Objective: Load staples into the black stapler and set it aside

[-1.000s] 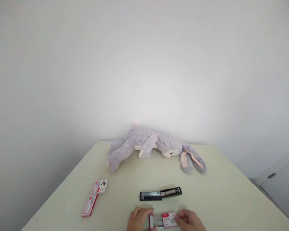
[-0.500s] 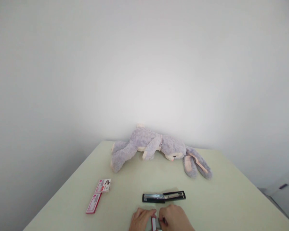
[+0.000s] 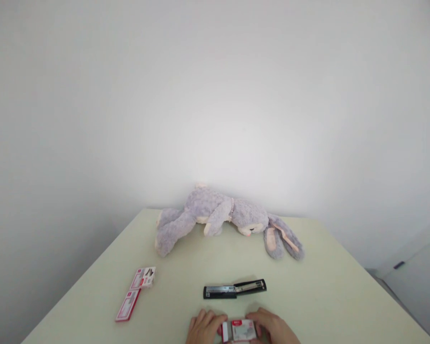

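Note:
Low in the view, a small red and white staple box (image 3: 244, 329) lies crosswise between my hands. Its left part shows a white end and a grey strip, like a tray partly slid out of the sleeve. My left hand (image 3: 203, 327) grips the left end with thumb and fingers. At the right end, the fingers of my right hand (image 3: 275, 327) are closed on the sleeve. Just beyond my hands lies a black stapler (image 3: 219, 292), spread open nearly flat with its metal inside facing up. The bottom of the frame cuts off both hands.
To the left on the pale table (image 3: 172, 306) are a flat red and white box (image 3: 128, 306) and a white and red carton (image 3: 143, 278), touching. A grey plush rabbit (image 3: 208, 205) lies on its side along the wall at the back.
My right hand has opened out of its fist-like curl and moved to the box's right end. The box's printed sleeve now shows between my hands. The whole view has shifted slightly.

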`<control>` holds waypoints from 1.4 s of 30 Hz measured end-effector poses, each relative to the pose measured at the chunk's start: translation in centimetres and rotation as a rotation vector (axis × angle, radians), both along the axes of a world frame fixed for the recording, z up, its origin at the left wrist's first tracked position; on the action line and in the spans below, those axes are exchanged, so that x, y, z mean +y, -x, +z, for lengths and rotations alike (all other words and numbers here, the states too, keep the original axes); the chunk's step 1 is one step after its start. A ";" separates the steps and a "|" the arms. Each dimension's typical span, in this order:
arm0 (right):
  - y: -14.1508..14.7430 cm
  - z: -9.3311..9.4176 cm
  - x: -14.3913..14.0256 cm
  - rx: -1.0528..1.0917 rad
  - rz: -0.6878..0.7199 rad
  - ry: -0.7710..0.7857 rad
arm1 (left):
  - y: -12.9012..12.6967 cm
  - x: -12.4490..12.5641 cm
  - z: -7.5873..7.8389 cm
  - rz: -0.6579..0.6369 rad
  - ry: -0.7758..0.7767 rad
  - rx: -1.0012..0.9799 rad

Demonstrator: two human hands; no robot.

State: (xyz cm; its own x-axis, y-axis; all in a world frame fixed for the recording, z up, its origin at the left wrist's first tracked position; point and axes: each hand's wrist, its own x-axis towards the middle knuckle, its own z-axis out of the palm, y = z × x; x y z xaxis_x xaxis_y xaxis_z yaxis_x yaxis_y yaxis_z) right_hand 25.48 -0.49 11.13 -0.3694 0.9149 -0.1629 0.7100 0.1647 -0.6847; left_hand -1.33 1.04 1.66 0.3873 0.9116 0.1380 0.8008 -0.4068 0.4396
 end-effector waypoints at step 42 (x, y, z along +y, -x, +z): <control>6.6 1.7 2.0 -0.050 -0.071 -0.202 | 0.5 1.2 7.1 0.011 0.174 -0.181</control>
